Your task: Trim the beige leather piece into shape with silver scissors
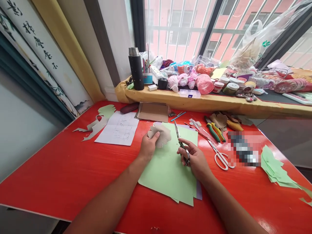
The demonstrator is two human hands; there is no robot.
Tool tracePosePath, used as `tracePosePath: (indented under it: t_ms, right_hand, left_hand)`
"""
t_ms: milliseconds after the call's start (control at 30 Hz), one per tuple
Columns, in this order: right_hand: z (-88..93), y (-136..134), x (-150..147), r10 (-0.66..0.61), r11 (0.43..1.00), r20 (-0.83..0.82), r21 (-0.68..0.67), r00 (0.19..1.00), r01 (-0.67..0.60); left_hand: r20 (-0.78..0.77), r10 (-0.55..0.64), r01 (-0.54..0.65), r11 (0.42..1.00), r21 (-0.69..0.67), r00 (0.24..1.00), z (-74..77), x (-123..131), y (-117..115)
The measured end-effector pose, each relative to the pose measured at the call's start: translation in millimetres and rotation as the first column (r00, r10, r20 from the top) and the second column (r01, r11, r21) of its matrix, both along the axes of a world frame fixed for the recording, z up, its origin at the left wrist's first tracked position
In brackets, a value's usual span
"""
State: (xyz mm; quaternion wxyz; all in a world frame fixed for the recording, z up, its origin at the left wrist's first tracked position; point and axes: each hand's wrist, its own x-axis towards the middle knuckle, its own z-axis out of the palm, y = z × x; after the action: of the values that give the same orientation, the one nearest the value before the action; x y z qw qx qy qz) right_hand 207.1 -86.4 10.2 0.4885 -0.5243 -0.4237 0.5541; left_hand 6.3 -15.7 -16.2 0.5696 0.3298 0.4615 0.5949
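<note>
Head-worn cam, facing fwd & down over the person's forearms (109,191) (they come in from the bottom edge), w/ the left hand (148,146) and right hand (196,161) fairly close, just below centre. The red surface (48,169) runs ahead of the hands to a barred window (177,22) beyond them, well back.

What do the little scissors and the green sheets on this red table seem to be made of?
The small scissors look like polished steel, going by their bright metallic sheen. The green sheets seem to be matte card or heavy paper: flat, dull, crisp-edged.
</note>
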Motion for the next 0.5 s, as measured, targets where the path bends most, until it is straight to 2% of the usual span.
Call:
tracePosePath:
  t_ms: [233, 500]
  right_hand:
    - [7.5, -4, 1, 0.006, 1.000, -0.061, -0.020, 0.998, -0.007]
    - [13.9, -46, 23, 0.228, 0.968, -0.057, -0.094, 0.972, -0.233]
  left_hand:
    - [0.032, -0.035, 0.035, 0.999, -0.005, 0.999, 3.3, -3, 1]
    - [0.178, -0.072, 0.075, 0.997, -0.010, 0.981, 8.2, -9, 6]
